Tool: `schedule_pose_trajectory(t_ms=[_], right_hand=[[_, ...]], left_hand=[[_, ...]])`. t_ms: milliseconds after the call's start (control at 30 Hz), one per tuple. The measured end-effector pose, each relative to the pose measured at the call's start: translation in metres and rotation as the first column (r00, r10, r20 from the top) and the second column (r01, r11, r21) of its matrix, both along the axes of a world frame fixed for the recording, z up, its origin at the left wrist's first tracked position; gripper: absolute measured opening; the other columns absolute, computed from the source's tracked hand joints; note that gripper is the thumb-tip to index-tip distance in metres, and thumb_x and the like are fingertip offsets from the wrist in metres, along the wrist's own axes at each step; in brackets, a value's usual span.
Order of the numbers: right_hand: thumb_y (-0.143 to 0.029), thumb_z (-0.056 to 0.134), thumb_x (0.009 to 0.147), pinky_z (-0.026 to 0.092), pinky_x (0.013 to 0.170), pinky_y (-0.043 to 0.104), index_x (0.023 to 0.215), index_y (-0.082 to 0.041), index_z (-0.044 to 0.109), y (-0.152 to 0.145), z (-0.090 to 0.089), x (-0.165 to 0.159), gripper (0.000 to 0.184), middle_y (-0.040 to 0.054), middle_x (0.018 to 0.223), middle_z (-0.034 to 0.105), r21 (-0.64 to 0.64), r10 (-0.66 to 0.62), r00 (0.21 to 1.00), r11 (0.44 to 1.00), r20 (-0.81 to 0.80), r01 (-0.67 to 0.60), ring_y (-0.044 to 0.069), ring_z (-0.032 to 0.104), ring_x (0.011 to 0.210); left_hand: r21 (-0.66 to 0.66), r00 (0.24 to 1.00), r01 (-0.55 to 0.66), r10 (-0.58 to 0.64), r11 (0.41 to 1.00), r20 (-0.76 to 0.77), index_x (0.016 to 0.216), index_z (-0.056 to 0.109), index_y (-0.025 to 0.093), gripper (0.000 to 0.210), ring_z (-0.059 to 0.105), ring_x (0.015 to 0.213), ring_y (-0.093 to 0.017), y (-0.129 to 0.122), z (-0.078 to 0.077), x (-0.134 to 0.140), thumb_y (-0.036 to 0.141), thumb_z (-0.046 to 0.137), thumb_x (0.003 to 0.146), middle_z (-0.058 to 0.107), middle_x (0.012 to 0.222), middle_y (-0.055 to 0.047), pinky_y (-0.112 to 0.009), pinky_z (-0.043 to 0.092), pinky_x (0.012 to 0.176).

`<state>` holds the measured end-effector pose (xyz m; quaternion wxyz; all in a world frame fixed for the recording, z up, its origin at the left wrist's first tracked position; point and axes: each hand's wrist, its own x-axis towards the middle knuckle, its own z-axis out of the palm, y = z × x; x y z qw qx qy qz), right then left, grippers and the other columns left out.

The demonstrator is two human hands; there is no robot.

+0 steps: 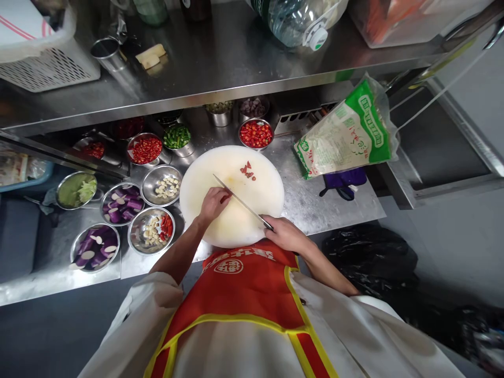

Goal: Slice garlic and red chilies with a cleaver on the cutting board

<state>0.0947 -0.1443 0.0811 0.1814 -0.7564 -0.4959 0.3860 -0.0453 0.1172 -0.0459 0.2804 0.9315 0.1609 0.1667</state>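
Now right hand (pixel 286 234) grasping knife (pixel 241 201), left hand (pixel 213 203) pinching red chilli (pixel 224 198) under the blade, chopped chilli pieces (pixel 248 170) beyond on round cutting board (pixel 260 194).

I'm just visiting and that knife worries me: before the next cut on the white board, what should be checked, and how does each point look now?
1. Right hand grips the knife handle: ok.
2. Left hand pins the red chili piece beside the blade: ok.
3. Left fingertips curled away from the edge: cannot tell.
4. Round cutting board lies flat on the steel counter: ok.
5. Chopped chili bits lie away from the blade: ok.
6. Bowl of garlic slices touches the board's rim, crowding it: not ok.
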Motion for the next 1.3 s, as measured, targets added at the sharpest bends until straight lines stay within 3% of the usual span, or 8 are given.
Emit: schedule_pose_trajectory(t_ms=[300, 600, 700, 900, 1000, 1100, 1200, 1300], right_hand=[[-0.024, 0.043, 0.095, 0.041, 0.079, 0.031, 0.123, -0.017, 0.058, 0.001, 0.013, 0.018, 0.032, 0.0126, 0.107, 0.074, -0.186, 0.154, 0.985, 0.973, 0.082, -0.137, 0.026, 0.069, 0.095], [-0.023, 0.043, 0.094, 0.042, 0.073, 0.032, 0.118, -0.017, 0.058, 0.092, -0.022, 0.0, 0.029, 0.0148, 0.107, 0.074, -0.151, 0.117, 0.979, 0.984, 0.166, -0.092, 0.028, 0.068, 0.09], [-0.021, 0.046, 0.09, 0.044, 0.075, 0.031, 0.111, -0.018, 0.061, 0.076, -0.024, 0.015, 0.026, 0.0125, 0.104, 0.074, -0.087, 0.093, 0.99, 0.993, 0.105, -0.084, 0.026, 0.069, 0.089], [-0.021, 0.044, 0.086, 0.039, 0.049, 0.023, 0.094, -0.02, 0.058, 0.025, -0.022, 0.053, 0.017, -0.0053, 0.055, 0.058, -0.167, -0.18, 0.964, 0.975, -0.194, 0.148, 0.014, 0.053, 0.044], [-0.022, 0.045, 0.088, 0.038, 0.051, 0.023, 0.094, -0.02, 0.059, 0.018, -0.019, 0.049, 0.015, -0.004, 0.058, 0.06, -0.073, -0.222, 0.973, 0.973, -0.057, 0.217, 0.014, 0.055, 0.047], [-0.023, 0.044, 0.09, 0.04, 0.061, 0.024, 0.097, -0.021, 0.06, 0.014, -0.019, 0.034, 0.017, -0.002, 0.063, 0.063, -0.023, -0.176, 0.984, 0.984, -0.007, 0.176, 0.016, 0.061, 0.059], [-0.022, 0.044, 0.09, 0.041, 0.068, 0.025, 0.094, -0.02, 0.061, 0.011, -0.022, 0.021, 0.017, 0.0011, 0.071, 0.067, -0.051, -0.107, 0.994, 0.993, -0.012, 0.107, 0.018, 0.064, 0.07], [-0.021, 0.044, 0.09, 0.04, 0.072, 0.025, 0.099, -0.019, 0.062, 0.01, -0.02, 0.012, 0.02, 0.0049, 0.084, 0.071, -0.082, -0.094, 0.995, 0.992, 0.011, 0.095, 0.02, 0.065, 0.081]], left_hand=[[-0.032, 0.996, 0.021, -0.024, 0.999, -0.083, 0.096, 0.072, 0.022, 0.015, 0.063, 0.106, -0.025, 0.0, 0.01, 0.005, 0.03, 0.059, 0.096, 0.072, 0.105, -0.008, -0.044, 0.049, 0.1], [-0.035, 0.997, 0.011, -0.014, 0.999, -0.079, 0.103, 0.073, 0.023, 0.018, 0.063, 0.111, -0.024, -0.006, 0.01, 0.001, 0.029, 0.057, 0.097, 0.073, 0.113, -0.008, -0.043, 0.048, 0.102], [-0.014, 0.996, -0.025, 0.023, 1.0, -0.085, 0.107, 0.073, 0.023, 0.02, 0.063, 0.113, -0.025, -0.01, 0.012, -0.005, 0.03, 0.056, 0.098, 0.072, 0.117, -0.008, -0.044, 0.047, 0.102], [-0.029, 0.996, -0.041, 0.039, 0.999, -0.079, 0.107, 0.073, 0.023, 0.022, 0.063, 0.115, -0.025, -0.012, 0.013, -0.012, 0.032, 0.054, 0.099, 0.072, 0.118, -0.009, -0.044, 0.048, 0.103], [-0.079, 0.997, -0.045, 0.04, 0.996, -0.064, 0.105, 0.073, 0.024, 0.019, 0.064, 0.115, -0.025, -0.009, 0.012, -0.014, 0.032, 0.057, 0.097, 0.071, 0.119, -0.008, -0.045, 0.048, 0.104], [-0.186, 0.986, -0.166, 0.169, 0.969, 0.0, 0.099, 0.072, 0.023, 0.016, 0.064, 0.112, -0.024, -0.003, 0.01, -0.02, 0.032, 0.06, 0.094, 0.071, 0.115, -0.008, -0.043, 0.051, 0.103], [-0.3, 0.939, -0.311, 0.34, 0.902, 0.05, 0.092, 0.069, 0.022, 0.016, 0.066, 0.103, -0.022, 0.006, 0.01, -0.029, 0.034, 0.059, 0.093, 0.071, 0.105, -0.007, -0.039, 0.055, 0.095], [-0.341, 0.929, -0.322, 0.365, 0.883, 0.068, 0.091, 0.068, 0.021, 0.015, 0.066, 0.095, -0.02, 0.014, 0.012, -0.037, 0.034, 0.059, 0.092, 0.07, 0.1, -0.006, -0.036, 0.056, 0.089]])
